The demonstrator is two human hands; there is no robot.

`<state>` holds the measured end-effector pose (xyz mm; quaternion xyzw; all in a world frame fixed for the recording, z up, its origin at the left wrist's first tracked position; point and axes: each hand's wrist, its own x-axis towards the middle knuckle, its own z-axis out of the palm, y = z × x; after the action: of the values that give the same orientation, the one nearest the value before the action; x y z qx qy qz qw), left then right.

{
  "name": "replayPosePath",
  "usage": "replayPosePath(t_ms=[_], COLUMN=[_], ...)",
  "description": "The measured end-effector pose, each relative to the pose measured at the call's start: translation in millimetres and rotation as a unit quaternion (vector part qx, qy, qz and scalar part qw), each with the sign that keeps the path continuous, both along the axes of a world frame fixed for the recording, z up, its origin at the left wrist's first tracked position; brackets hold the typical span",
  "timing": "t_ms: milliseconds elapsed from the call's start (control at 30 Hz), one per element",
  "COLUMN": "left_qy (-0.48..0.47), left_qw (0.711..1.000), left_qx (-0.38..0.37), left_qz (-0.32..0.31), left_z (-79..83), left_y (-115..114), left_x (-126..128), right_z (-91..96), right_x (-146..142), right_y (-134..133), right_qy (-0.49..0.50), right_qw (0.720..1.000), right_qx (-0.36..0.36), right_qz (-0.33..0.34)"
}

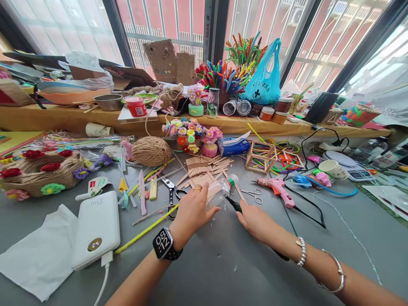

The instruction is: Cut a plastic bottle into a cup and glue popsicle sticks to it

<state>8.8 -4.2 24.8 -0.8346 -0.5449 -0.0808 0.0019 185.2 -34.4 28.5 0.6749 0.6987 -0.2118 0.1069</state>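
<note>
My left hand (193, 208), with a ring and a black smartwatch (165, 244) on the wrist, is closed around a clear plastic bottle (223, 190) with a white and green cap, held tilted just above the grey table (216, 272). My right hand (255, 220), with bracelets on the wrist, grips a black-handled tool (235, 206) whose tip points at the bottle. A pile of flat wooden sticks (204, 168) lies right behind both hands. Black-handled scissors (172, 191) lie left of my left hand.
A white power bank (95, 227) on a cable, a white tissue (41, 255), a woven basket with flowers (41, 170) and a twine ball (151, 151) lie to the left. A pink glue gun (277, 189), a wooden stick frame (261, 157) and small scissors (253, 194) lie right. A cluttered shelf runs behind.
</note>
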Motion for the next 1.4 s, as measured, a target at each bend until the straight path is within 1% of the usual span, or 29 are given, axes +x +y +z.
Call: replayPosePath(t_ms=[200, 333, 400, 500, 567, 600, 667, 733, 767, 800, 867, 967, 1033, 1167, 1267, 1400], left_qy=[-0.009, -0.042, -0.079, -0.149, -0.165, -0.160, -0.131, -0.091, -0.069, -0.046, -0.004, 0.041, 0.048, 0.045, 0.048, 0.053], left_qw=[0.999, 0.998, 0.995, 0.978, 0.969, 0.969, 0.976, 0.985, 0.989, 0.992, 0.997, 0.997, 0.998, 0.999, 0.998, 0.998], left_qx=[-0.034, -0.048, -0.063, -0.147, -0.185, -0.189, -0.175, -0.145, -0.129, -0.110, -0.076, -0.044, -0.011, 0.019, 0.031, 0.036], left_qz=[0.020, 0.013, -0.002, -0.002, 0.010, 0.015, -0.001, -0.030, -0.035, -0.028, 0.010, 0.039, 0.024, 0.000, -0.002, -0.002], left_z=[2.9, 5.3, 7.0, 10.1, 12.6, 14.2, 18.6, 23.9, 26.4, 28.4, 29.8, 23.4, 15.0, 1.1, -1.6, -1.9], left_y=[5, 16, 23, 34, 39, 41, 43, 42, 41, 39, 33, 20, 11, 0, -2, -4], left_x=[0, -5, -10, -19, -23, -25, -27, -27, -26, -25, -19, -9, -4, -1, -1, 2], right_z=[-9.2, -7.9, -3.1, 9.4, 19.1, 23.4, 29.9, 33.5, 34.6, 35.5, 37.3, 41.3, 44.3, 50.5, 54.2, 55.9], right_x=[-8, -14, -12, -5, 0, 1, 4, 5, 5, 6, 7, 10, 12, 15, 16, 14], right_y=[1, 0, 1, 1, 0, 0, 1, 3, 5, 7, 11, 18, 20, 22, 21, 18], right_qy=[-0.027, -0.041, -0.039, -0.020, 0.015, 0.031, 0.053, 0.065, 0.070, 0.075, 0.085, 0.097, 0.102, 0.105, 0.103, 0.086], right_qw=[0.999, 0.999, 0.999, 0.999, 1.000, 0.999, 0.998, 0.998, 0.997, 0.997, 0.996, 0.993, 0.992, 0.989, 0.986, 0.987], right_qx=[0.003, -0.001, 0.008, 0.026, 0.024, 0.021, 0.016, 0.013, 0.009, 0.002, -0.019, -0.046, -0.055, -0.085, -0.108, -0.118], right_qz=[-0.018, -0.033, -0.033, -0.022, -0.003, 0.004, 0.014, 0.023, 0.026, 0.027, 0.031, 0.052, 0.058, 0.059, 0.069, 0.070])
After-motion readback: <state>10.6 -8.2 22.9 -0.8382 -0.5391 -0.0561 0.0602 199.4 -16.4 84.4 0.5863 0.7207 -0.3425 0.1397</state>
